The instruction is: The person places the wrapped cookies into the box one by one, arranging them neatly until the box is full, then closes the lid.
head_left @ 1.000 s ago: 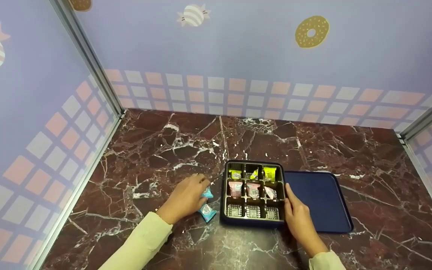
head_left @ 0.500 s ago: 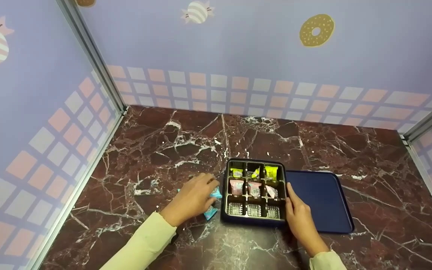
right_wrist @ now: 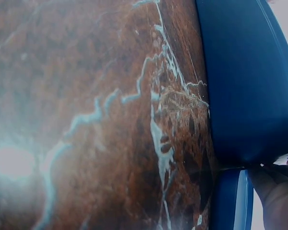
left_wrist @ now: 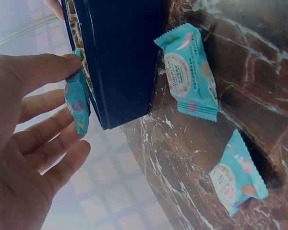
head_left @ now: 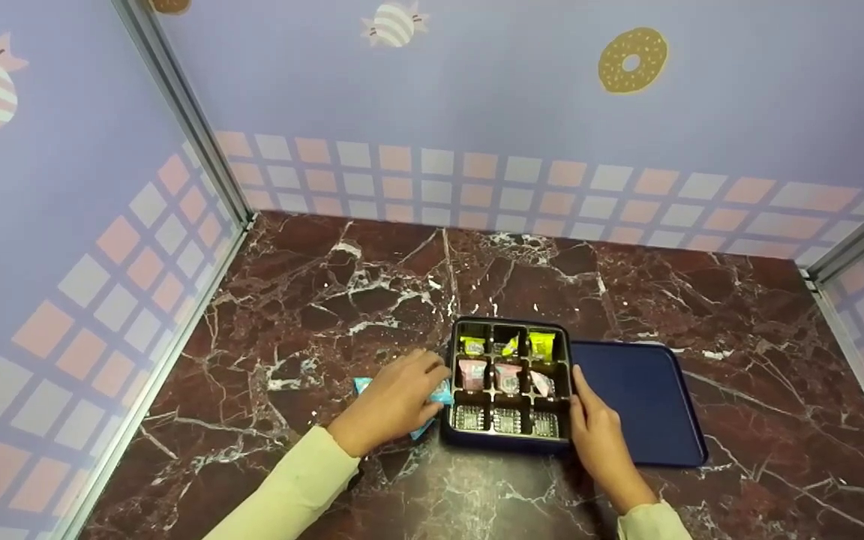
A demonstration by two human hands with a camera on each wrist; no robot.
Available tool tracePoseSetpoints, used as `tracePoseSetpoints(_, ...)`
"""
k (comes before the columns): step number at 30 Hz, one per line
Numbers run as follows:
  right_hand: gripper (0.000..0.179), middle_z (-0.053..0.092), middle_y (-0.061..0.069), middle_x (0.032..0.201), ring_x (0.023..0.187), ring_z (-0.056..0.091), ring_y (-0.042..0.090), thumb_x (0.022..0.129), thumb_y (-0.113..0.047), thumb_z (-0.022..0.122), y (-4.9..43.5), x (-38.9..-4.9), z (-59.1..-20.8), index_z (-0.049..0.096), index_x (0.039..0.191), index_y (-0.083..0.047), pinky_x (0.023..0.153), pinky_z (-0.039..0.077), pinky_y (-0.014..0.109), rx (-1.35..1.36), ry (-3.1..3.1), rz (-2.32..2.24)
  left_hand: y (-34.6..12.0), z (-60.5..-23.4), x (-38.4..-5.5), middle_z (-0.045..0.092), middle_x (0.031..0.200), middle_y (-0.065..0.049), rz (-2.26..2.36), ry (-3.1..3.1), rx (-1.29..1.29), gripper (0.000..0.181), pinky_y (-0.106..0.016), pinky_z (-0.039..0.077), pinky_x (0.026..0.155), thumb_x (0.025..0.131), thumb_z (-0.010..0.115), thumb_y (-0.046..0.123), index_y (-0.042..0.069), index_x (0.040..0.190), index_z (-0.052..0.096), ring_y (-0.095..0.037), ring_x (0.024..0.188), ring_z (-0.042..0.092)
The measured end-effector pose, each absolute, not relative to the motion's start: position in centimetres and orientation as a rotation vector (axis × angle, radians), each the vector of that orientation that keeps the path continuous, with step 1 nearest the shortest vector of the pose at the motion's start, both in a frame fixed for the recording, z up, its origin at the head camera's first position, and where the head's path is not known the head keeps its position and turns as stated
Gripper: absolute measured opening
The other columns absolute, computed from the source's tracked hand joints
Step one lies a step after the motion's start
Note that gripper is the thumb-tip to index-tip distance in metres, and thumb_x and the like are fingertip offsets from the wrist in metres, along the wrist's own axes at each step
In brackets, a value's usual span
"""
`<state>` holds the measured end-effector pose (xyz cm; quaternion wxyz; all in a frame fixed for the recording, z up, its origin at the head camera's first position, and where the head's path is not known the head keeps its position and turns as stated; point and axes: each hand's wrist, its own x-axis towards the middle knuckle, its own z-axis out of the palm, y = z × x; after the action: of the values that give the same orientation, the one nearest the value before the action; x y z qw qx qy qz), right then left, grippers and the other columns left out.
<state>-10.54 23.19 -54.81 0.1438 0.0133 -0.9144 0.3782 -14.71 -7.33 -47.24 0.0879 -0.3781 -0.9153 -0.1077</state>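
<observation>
My left hand [head_left: 394,394] pinches a blue wrapped macaron [left_wrist: 78,103] between thumb and fingers, against the left rim of a dark blue box [head_left: 507,444]. Two more blue wrapped macarons, one upper [left_wrist: 188,72] and one lower [left_wrist: 237,175] in the left wrist view, lie on the tabletop under that hand. Inside the box is a divided tray: yellow-green packets [head_left: 541,346] in the back row, pink packets [head_left: 508,379] in the middle row, patterned bottoms showing in the front row. My right hand [head_left: 598,431] rests along the box's right side, its visible fingers fairly straight.
A flat dark blue lid [head_left: 646,405] lies right of the box, partly behind the right hand. The dark red marbled tabletop [head_left: 372,300] meets printed panels at the back [head_left: 462,90] and on the left and right sides.
My left hand has taken hold of a blue wrapped macaron and moved right with it, up to the box's left rim. The right hand stays at the box's side.
</observation>
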Motion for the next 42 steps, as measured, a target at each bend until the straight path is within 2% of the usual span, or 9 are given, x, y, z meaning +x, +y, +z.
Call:
tracePoseSetpoints(4, 0.048, 0.052, 0.027, 0.135, 0.123, 0.054, 0.04, 0.096, -0.001, 0.052, 23.2, -10.5, -54.8, 0.043, 0.143, 0.0, 0.101, 0.045, 0.052, 0.035, -2.639, 1.092, -7.0, -47.1, -14.7, 0.063, 0.114, -0.002, -0.3, -2.747, -1.165, 0.039, -0.039, 0.041, 0.111, 0.08, 0.076, 0.026, 0.01, 0.114, 0.064, -0.019, 0.11, 0.06)
tracePoseSetpoints(7, 0.048, 0.052, 0.027, 0.135, 0.123, 0.054, 0.04, 0.096, -0.001, 0.051, 23.1, -10.5, -54.8, 0.043, 0.143, 0.0, 0.101, 0.045, 0.052, 0.04, -2.636, 1.095, -6.8, -47.2, -14.7, 0.062, 0.112, -0.001, -0.277, -2.727, -1.188, 0.038, -0.038, 0.04, 0.111, 0.079, 0.077, 0.026, 0.011, 0.112, 0.065, -0.017, 0.109, 0.06)
tracePoseSetpoints(10, 0.048, 0.053, 0.028, 0.135, 0.122, 0.054, 0.041, 0.096, -0.001, 0.051, 23.0, -10.5, -54.7, 0.043, 0.143, 0.0, 0.1, 0.046, 0.052, 0.049, -2.627, 1.094, -6.5, -47.4, -14.7, 0.062, 0.107, 0.0, -0.27, -2.689, -1.21, 0.034, -0.034, 0.048, 0.102, 0.077, 0.077, 0.025, 0.012, 0.107, 0.065, -0.017, 0.101, 0.06)
tracePoseSetpoints(14, 0.047, 0.054, 0.029, 0.133, 0.121, 0.055, 0.042, 0.096, 0.001, 0.051, 23.0, -10.4, -54.6, 0.044, 0.142, 0.002, 0.099, 0.046, 0.054, 0.054, -2.617, 1.086, -6.2, -47.4, -14.8, 0.063, 0.102, 0.001, -0.286, -2.667, -1.238, 0.032, -0.031, 0.051, 0.086, 0.076, 0.077, 0.025, 0.013, 0.104, 0.066, -0.017, 0.094, 0.058)
tracePoseSetpoints(18, 0.047, 0.054, 0.029, 0.133, 0.121, 0.055, 0.042, 0.095, 0.001, 0.051, 23.1, -10.3, -54.7, 0.044, 0.142, 0.001, 0.099, 0.046, 0.054, 0.044, -2.611, 1.088, -5.7, -47.4, -14.8, 0.064, 0.102, 0.002, -0.298, -2.678, -1.263, 0.032, -0.031, 0.051, 0.09, 0.078, 0.077, 0.025, 0.013, 0.105, 0.065, -0.015, 0.093, 0.058)
tracePoseSetpoints(23, 0.048, 0.052, 0.028, 0.135, 0.122, 0.054, 0.041, 0.095, 0.0, 0.052, 23.3, -10.3, -54.8, 0.044, 0.143, 0.0, 0.1, 0.045, 0.052, 0.029, -2.622, 1.097, -5.2, -47.5, -14.8, 0.064, 0.101, 0.003, -0.332, -2.688, -1.297, 0.032, -0.031, 0.051, 0.087, 0.079, 0.076, 0.025, 0.013, 0.107, 0.067, -0.014, 0.089, 0.055)
tracePoseSetpoints(33, 0.049, 0.051, 0.027, 0.137, 0.125, 0.053, 0.039, 0.097, -0.002, 0.051, 23.3, -10.5, -54.8, 0.041, 0.145, -0.002, 0.101, 0.045, 0.051, 0.03, -2.637, 1.13, -4.6, -47.6, -14.9, 0.067, 0.108, 0.0, -0.311, -2.695, -1.359, 0.047, -0.029, 0.052, 0.085, 0.08, 0.076, 0.025, 0.01, 0.124, 0.064, -0.015, 0.094, 0.059)
tracePoseSetpoints(38, 0.049, 0.051, 0.027, 0.137, 0.124, 0.053, 0.038, 0.097, -0.003, 0.051, 23.1, -10.5, -54.8, 0.041, 0.145, -0.003, 0.1, 0.046, 0.051, 0.028, -2.634, 1.143, -4.2, -47.8, -15.0, 0.069, 0.108, -0.001, -0.286, -2.694, -1.376, 0.047, -0.03, 0.052, 0.087, 0.08, 0.076, 0.029, 0.008, 0.12, 0.065, -0.016, 0.096, 0.061)
tracePoseSetpoints(42, 0.049, 0.051, 0.027, 0.137, 0.124, 0.053, 0.039, 0.097, -0.003, 0.051, 23.1, -10.4, -54.8, 0.041, 0.145, -0.002, 0.1, 0.046, 0.051, 0.025, -2.634, 1.142, -4.1, -47.9, -14.9, 0.069, 0.102, 0.0, -0.28, -2.673, -1.393, 0.041, -0.029, 0.053, 0.084, 0.079, 0.078, 0.03, 0.01, 0.112, 0.066, -0.015, 0.091, 0.061)
